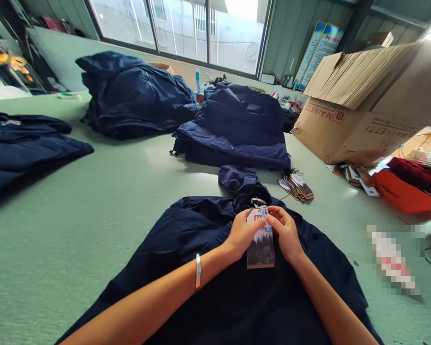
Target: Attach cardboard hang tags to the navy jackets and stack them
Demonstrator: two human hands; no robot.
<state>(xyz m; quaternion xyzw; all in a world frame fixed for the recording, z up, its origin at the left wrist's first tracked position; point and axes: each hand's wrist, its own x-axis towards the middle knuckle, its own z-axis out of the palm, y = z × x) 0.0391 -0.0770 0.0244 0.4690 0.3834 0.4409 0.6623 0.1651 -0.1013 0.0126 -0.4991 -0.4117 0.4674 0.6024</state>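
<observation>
Spread on the table in front of me lies a dark navy jacket (201,215), its hood end (239,179) pointing away. Over its collar, both hands pinch a printed hang tag (260,251) with a forest picture on it. My left hand (241,234) grips the tag's upper left side, thumb across the front. On the other side, my right hand (286,232) has thumb and fingers closed at the tag's top, by a small white and blue sticker (267,226). The cord above the tag is too small to make out clearly.
Stacks of navy garments (136,96), (237,120) lie farther back; another navy garment (25,148) is at left. A bundle of hang tags (297,187) rests right of the hood. A large cardboard box (345,124) and an orange bag (405,191) stand at right on the green table (111,220).
</observation>
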